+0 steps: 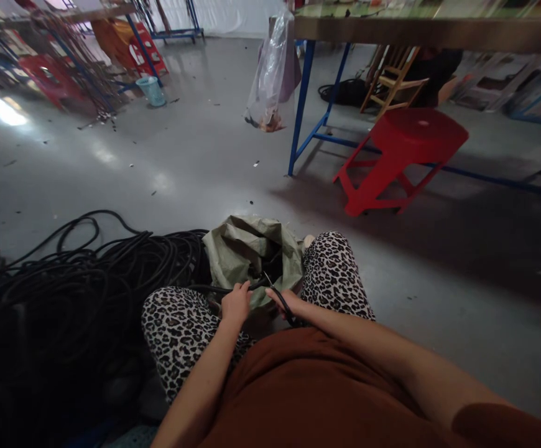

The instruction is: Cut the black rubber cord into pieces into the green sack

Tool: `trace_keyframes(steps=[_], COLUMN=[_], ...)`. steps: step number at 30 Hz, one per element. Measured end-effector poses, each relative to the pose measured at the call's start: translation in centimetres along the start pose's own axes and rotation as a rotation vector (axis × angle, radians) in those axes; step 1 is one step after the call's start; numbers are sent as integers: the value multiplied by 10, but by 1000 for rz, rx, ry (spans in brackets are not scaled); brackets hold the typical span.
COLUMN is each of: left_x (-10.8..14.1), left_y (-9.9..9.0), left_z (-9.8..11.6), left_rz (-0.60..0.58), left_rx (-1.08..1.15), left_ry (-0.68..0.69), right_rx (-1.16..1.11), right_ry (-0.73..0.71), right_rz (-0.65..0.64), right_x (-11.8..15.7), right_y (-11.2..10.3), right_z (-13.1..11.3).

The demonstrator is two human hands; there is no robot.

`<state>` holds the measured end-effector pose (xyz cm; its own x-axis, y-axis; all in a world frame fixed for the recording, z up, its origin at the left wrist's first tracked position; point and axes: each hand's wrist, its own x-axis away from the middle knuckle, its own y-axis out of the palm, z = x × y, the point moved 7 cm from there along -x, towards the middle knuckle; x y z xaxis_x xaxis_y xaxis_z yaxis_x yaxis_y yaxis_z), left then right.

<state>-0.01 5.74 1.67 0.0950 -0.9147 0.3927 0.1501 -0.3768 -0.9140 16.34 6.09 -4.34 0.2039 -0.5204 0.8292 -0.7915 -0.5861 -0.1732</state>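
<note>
My left hand is closed on a black rubber cord that comes from the left, over my knee. In my right hand is a pair of scissors with black handles, its blades pointing up and to the left. Both hands are just over the near rim of a greenish woven sack, which stands open between my knees. Dark pieces lie inside it, too shadowed to make out. A large tangled heap of black cord spreads on the floor at my left.
A red plastic stool stands at the right, by a table with blue legs. From the table's corner hangs a clear plastic bag. Farther back are a wooden chair and a light blue basket. Small scraps dot the grey floor.
</note>
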Motion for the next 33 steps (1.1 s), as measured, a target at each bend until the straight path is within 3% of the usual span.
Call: trace_keyframes(steps=[10, 29, 33], left_x=[-2, -3, -4], left_y=[6, 5, 5], left_z=[0, -2, -3], left_rz=[-78, -52, -46], left_rx=[121, 147, 152], left_ry=[-27, -52, -68], right_rx=[140, 170, 92], right_ry=[-26, 19, 43], right_rz=[-4, 33, 51], right_x=[3, 3, 0], right_y=[0, -5, -7], right_z=[-1, 2, 6])
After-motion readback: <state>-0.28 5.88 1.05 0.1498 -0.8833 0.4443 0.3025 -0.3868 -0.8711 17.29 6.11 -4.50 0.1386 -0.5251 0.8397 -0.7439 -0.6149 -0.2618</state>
